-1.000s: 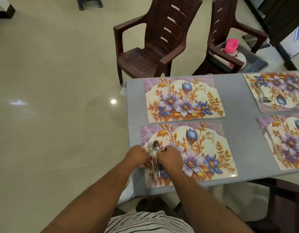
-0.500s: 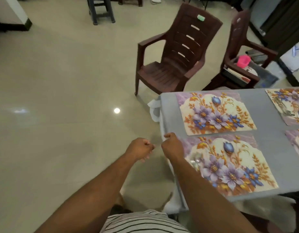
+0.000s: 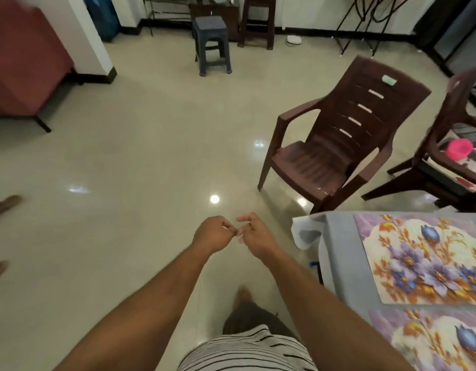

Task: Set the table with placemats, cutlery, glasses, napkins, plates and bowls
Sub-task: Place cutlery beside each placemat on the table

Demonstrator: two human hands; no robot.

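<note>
Nothing is held by the loosely curled left hand [image 3: 214, 232] or right hand [image 3: 254, 232], raised over the floor left of the table [image 3: 338, 253], where two thin, light, probably flexible placemats [image 3: 429, 261] lie, best lifted by an edge.

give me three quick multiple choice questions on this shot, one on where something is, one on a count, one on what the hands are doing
1. Where is the pink object?
A. on the floor
B. on the far right chair
C. on the grey table

2. How many floral placemats are in view?
A. two
B. four
C. none

3. What do the left hand and right hand hold?
A. a fork
B. a glass
C. nothing

Answers: 1 B, it sits on that chair's seat. 2 A, two lie on the table at the right edge. 3 C, their loosely curled fingers hold nothing, out over the floor.
</note>
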